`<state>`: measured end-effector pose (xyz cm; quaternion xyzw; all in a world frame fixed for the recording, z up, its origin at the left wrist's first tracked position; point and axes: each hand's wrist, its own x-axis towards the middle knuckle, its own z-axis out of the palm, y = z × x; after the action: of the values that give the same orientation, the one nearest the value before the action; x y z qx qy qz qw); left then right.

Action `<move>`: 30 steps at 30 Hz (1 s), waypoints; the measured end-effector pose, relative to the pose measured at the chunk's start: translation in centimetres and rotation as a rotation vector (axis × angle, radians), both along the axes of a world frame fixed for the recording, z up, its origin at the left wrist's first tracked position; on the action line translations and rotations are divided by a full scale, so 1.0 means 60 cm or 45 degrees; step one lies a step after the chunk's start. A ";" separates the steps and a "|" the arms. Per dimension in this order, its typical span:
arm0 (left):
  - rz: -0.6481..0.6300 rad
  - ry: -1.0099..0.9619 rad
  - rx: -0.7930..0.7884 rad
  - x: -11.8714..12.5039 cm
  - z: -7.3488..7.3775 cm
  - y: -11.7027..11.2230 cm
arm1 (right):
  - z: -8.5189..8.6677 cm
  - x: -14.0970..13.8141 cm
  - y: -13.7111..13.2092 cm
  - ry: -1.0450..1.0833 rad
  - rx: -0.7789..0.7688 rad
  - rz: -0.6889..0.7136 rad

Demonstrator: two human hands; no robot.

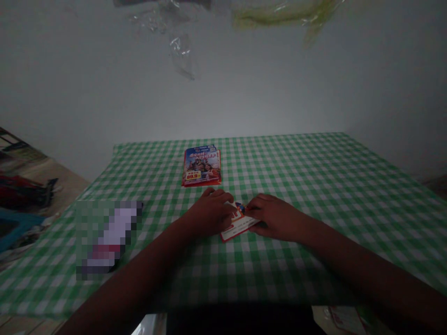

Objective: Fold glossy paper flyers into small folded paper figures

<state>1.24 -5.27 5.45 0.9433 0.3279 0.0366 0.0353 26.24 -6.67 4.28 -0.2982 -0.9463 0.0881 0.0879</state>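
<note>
A printed leaflet (235,230), white with red edges, lies at a slant on the tablecloth between my two hands. My left hand (213,213) has its fingers curled over the leaflet's left part, holding it. At the opposite end, my right hand (274,217) pinches the leaflet's right side with thumb and fingers. A small piece of blue and orange print shows between the hands, where the paper seems bent or folded. The fingers cover much of the sheet.
Farther back lies a stack of colourful flyers (201,166). A pixelated, phone-like object (113,237) rests at the left. The green checked tablecloth (296,172) reaches a white wall (279,88) with plastic taped high on it. Items lie on the floor at left.
</note>
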 end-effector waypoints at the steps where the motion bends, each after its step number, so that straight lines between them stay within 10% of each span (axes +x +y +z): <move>1: -0.009 -0.002 -0.014 -0.001 0.001 -0.003 | 0.002 -0.001 -0.003 -0.017 0.022 -0.025; 18: -0.188 -0.134 -0.171 -0.001 0.006 -0.005 | 0.001 -0.008 -0.002 0.081 -0.010 0.047; 30: -0.086 -0.133 -0.065 0.007 -0.021 -0.005 | -0.034 -0.024 0.011 0.183 0.165 -0.268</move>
<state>1.64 -5.60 4.20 0.9495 0.2944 0.0763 0.0776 24.82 -5.99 2.26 -0.3826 -0.9048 0.0382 0.1831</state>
